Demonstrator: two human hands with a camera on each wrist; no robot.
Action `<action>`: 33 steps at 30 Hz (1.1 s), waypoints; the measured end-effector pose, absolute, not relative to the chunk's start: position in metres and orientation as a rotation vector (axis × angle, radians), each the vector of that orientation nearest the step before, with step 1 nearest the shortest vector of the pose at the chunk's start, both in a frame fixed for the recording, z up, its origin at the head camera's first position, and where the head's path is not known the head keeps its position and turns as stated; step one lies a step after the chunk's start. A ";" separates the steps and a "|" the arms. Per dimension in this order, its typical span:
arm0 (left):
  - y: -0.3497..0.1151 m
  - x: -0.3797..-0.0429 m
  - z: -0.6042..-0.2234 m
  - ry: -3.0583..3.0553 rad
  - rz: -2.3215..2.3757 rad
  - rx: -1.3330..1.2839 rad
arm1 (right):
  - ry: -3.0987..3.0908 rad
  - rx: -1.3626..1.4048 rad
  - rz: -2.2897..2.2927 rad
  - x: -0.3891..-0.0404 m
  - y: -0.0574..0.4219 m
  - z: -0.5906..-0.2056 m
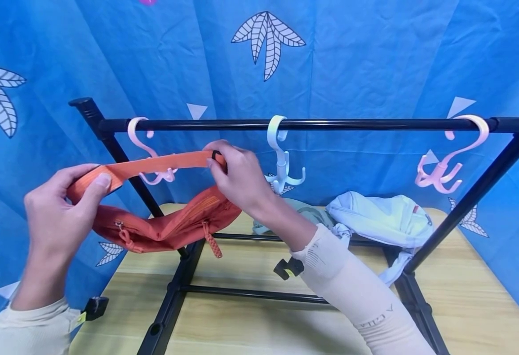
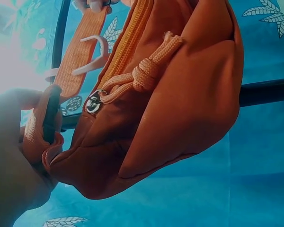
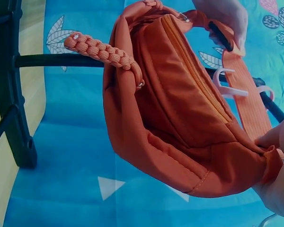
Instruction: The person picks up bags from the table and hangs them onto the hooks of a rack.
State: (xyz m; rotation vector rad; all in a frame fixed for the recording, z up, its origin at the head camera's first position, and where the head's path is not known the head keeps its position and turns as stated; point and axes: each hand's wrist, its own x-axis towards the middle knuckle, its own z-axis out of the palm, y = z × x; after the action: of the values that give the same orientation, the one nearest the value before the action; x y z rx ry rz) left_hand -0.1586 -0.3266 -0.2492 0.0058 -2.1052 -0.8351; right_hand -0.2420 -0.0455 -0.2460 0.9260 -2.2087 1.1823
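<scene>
An orange-red waist bag [image 1: 166, 224] hangs between both hands, in front of the rack's left end. My left hand [image 1: 59, 212] pinches its orange strap [image 1: 166, 161] at a buckle, thumb on top. At the strap's other end my right hand [image 1: 237, 172] grips the webbing beside a black buckle. The strap is stretched nearly level above the bag body. Behind it, a pink hook hanger [image 1: 139, 138] hangs on the black bar. A zipper with knotted cord pull [image 2: 144, 75] shows in the left wrist view, and a braided pull [image 3: 99, 49] in the right wrist view.
A black rack [image 1: 352, 124] stands on the wooden table [image 1: 241, 320]. A light blue hook hanger [image 1: 280, 162] hangs mid-bar, another pink hanger [image 1: 446, 167] at the right. Behind the lower bars lie a pale blue bag [image 1: 379, 217] and a grey-green bag [image 1: 308, 212]. A blue curtain backs everything.
</scene>
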 end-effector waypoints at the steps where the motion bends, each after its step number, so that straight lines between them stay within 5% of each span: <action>1: -0.327 -0.159 -0.250 -2.108 -0.835 0.010 | -2.218 0.926 1.188 -0.242 -0.046 -0.246; 33: -0.325 -0.165 -0.285 -2.232 -0.953 0.062 | -2.368 0.916 1.428 -0.232 -0.049 -0.287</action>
State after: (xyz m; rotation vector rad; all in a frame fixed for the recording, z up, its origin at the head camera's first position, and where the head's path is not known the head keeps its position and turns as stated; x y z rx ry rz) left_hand -0.1646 -0.3246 -0.2850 0.0619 -2.2321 -0.9526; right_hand -0.2321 -0.0486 -0.2870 0.9165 -2.3676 1.4281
